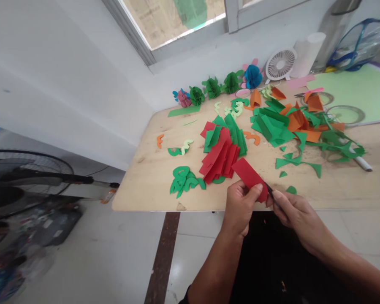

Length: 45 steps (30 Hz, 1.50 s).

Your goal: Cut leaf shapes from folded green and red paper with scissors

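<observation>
My left hand (240, 207) pinches a strip of red paper (245, 171) between thumb and fingers at the table's front edge. In my right hand (291, 207) is a dark pair of scissors (268, 190), its blades against the right edge of that strip. My fingers cover the scissors' handles. Just beyond the strip lies a loose stack of folded red paper pieces (220, 156), with folded green pieces (237, 135) behind it. Cut green paper shapes (185, 179) are heaped to the left of my hands.
Green scraps (299, 158), orange paper (299, 120) and a marker (362, 162) lie to the right. Paper ornaments (213, 87) line the wall beside a small white fan (280, 64). A light green sheet (364, 93) is at far right. A large fan (28, 181) stands left of the table.
</observation>
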### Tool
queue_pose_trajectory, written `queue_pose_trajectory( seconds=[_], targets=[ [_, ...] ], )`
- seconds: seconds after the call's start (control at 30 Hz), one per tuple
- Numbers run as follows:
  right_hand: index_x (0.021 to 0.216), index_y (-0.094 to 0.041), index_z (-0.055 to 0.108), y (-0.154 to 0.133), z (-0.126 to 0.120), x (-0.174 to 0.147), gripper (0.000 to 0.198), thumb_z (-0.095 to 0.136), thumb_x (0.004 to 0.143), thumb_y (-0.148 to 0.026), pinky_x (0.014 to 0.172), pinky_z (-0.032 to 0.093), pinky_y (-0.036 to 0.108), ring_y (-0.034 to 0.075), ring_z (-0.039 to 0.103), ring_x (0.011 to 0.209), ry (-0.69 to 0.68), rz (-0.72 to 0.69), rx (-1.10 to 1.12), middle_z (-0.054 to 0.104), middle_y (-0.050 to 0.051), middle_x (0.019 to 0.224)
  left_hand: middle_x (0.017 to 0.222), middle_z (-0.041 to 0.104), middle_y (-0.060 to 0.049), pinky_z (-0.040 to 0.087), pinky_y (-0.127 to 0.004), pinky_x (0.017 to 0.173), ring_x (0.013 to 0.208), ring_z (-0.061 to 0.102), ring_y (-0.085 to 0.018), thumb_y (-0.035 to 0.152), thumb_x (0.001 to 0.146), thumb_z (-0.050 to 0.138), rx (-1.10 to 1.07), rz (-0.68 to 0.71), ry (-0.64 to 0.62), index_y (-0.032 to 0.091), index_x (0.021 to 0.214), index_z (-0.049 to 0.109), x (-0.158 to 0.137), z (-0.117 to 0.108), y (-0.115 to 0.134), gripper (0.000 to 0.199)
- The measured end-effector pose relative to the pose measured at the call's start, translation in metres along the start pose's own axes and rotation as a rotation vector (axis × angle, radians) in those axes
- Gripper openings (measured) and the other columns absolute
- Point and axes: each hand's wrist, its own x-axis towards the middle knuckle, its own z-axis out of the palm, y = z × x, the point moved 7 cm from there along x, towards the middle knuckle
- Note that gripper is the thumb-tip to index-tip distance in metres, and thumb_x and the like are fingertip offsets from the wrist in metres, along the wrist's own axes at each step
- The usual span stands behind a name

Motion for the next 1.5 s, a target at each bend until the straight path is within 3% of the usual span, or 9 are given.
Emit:
queue_pose_trajectory(
  seconds=[0.3,0.67,0.93,1.27,1.5],
  targets=[
    [0.052,-0.022,0.038,-0.0047,-0.0004,-0.0011,0.053,0.046,0.084,-0.063,0.043,0.020,0.026,0.010,0.025,0.044,0.002,-0.006,-0.017,0.031,-0.006,0.047,0.056,0.055,0.001,0.039,-0.024,0.059,0.054,0.046,-0.009,0.021,0.071,0.063,0.009,0.009,-0.053,0.014,0.062,0.058,-0.0017,0.0050,0.0042,0.013],
    [0.053,-0.021,0.039,-0.0010,-0.0005,-0.0003,0.052,0.046,0.085,-0.062,0.043,0.020,0.025,0.009,0.025,0.044,-0.006,0.001,-0.006,0.031,-0.006,0.048,0.055,0.055,0.001,0.039,-0.024,0.059,0.054,0.046,-0.009,0.020,0.072,0.063,-0.008,0.006,-0.066,0.013,0.062,0.058,-0.0016,0.0054,0.0036,0.013],
    [0.064,-0.019,0.055,-0.0019,-0.0004,-0.0020,0.050,0.047,0.083,-0.064,0.041,0.019,0.025,0.010,0.025,0.042,0.002,0.012,-0.011,0.030,-0.007,0.047,0.064,0.062,-0.001,0.041,-0.025,0.064,0.059,0.051,-0.010,0.022,0.071,0.065,-0.021,-0.004,-0.026,0.013,0.072,0.065,-0.0018,0.0008,-0.0008,0.010],
    [0.056,-0.021,0.046,-0.0025,-0.0009,-0.0010,0.051,0.045,0.085,-0.063,0.042,0.020,0.026,0.010,0.026,0.042,-0.032,-0.002,-0.059,0.031,-0.006,0.046,0.061,0.060,-0.001,0.041,-0.024,0.063,0.058,0.049,-0.010,0.020,0.072,0.063,0.029,-0.004,-0.096,0.012,0.065,0.064,-0.0026,0.0035,0.0054,0.010],
    [0.066,-0.020,0.052,0.0026,0.0021,-0.0009,0.046,0.044,0.087,-0.061,0.043,0.017,0.025,0.010,0.022,0.044,-0.063,0.037,-0.022,0.026,-0.008,0.048,0.069,0.066,-0.005,0.044,-0.027,0.067,0.063,0.057,-0.013,0.023,0.071,0.065,-0.003,-0.019,-0.053,0.011,0.075,0.067,-0.0016,0.0002,0.0000,0.013]
  ],
)
